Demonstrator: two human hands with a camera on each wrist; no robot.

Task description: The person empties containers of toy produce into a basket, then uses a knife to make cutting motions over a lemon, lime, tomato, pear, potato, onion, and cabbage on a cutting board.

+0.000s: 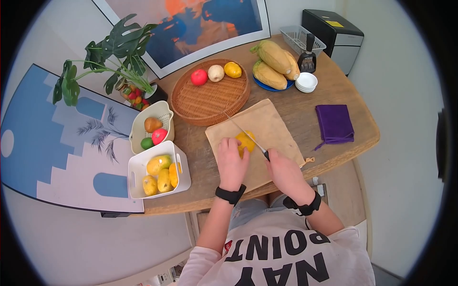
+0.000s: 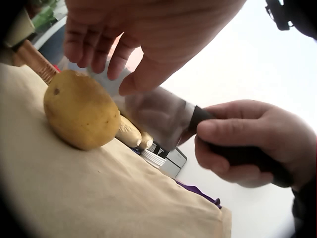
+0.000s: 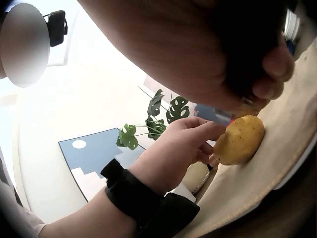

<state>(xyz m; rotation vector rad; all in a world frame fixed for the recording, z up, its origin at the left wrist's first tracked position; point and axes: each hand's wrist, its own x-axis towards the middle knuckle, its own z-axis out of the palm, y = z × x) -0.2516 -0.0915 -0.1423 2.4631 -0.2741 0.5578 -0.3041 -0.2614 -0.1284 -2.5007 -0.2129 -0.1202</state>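
Note:
A yellow, speckled, potato-like fruit (image 1: 244, 144) (image 2: 81, 111) (image 3: 241, 141) lies whole on the beige cloth-like mat (image 1: 267, 117). My right hand (image 1: 288, 176) (image 2: 257, 134) (image 3: 188, 54) grips the black handle of a knife (image 1: 235, 123) (image 2: 156, 114), whose wide blade passes over or beside the fruit; contact is unclear. My left hand (image 1: 232, 162) (image 2: 143, 34) (image 3: 173, 148) is at the fruit's left in the head view. In the left wrist view its fingers hang loosely bent above the fruit, thumb near the blade, holding nothing visible.
Behind the mat stands a round wicker tray (image 1: 210, 102) with several fruits. Left are a white basket (image 1: 183, 167) of yellow produce and a cream basket (image 1: 164, 112). Right are a purple cloth (image 1: 334, 124), white bowls (image 1: 306, 82) and large yellow produce (image 1: 272, 57) on a blue plate.

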